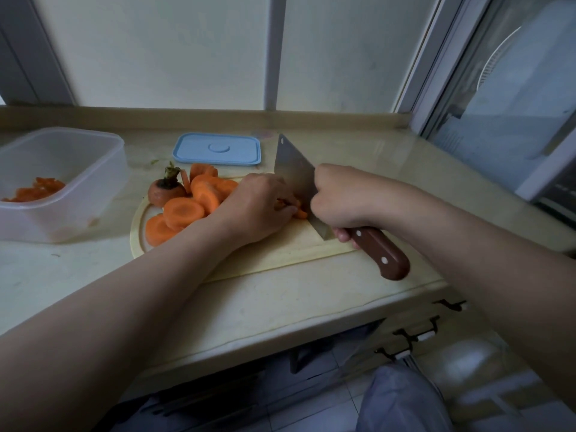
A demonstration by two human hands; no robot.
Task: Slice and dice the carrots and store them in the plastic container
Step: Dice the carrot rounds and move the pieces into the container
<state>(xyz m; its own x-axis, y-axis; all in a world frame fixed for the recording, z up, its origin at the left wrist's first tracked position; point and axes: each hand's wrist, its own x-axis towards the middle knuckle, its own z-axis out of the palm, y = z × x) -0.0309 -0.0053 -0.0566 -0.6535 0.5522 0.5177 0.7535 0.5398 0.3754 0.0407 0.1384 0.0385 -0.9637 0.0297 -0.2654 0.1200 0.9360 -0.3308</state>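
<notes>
A pale cutting board (280, 254) lies on the counter. On its left side sit several round carrot slices (182, 212) and a carrot top with green stem (165, 190). My left hand (258, 208) curls its fingers over carrot pieces (300, 213) beside the blade. My right hand (339, 202) grips the brown handle of a cleaver (293, 169), whose blade stands on the board against those pieces. A clear plastic container (103, 169) at the left holds some diced carrot (37, 188).
A blue lid (218, 149) lies flat behind the board near the window sill. An appliance (548, 182) stands at the right end of the counter. Drawer handles (417, 333) show under the counter's front edge.
</notes>
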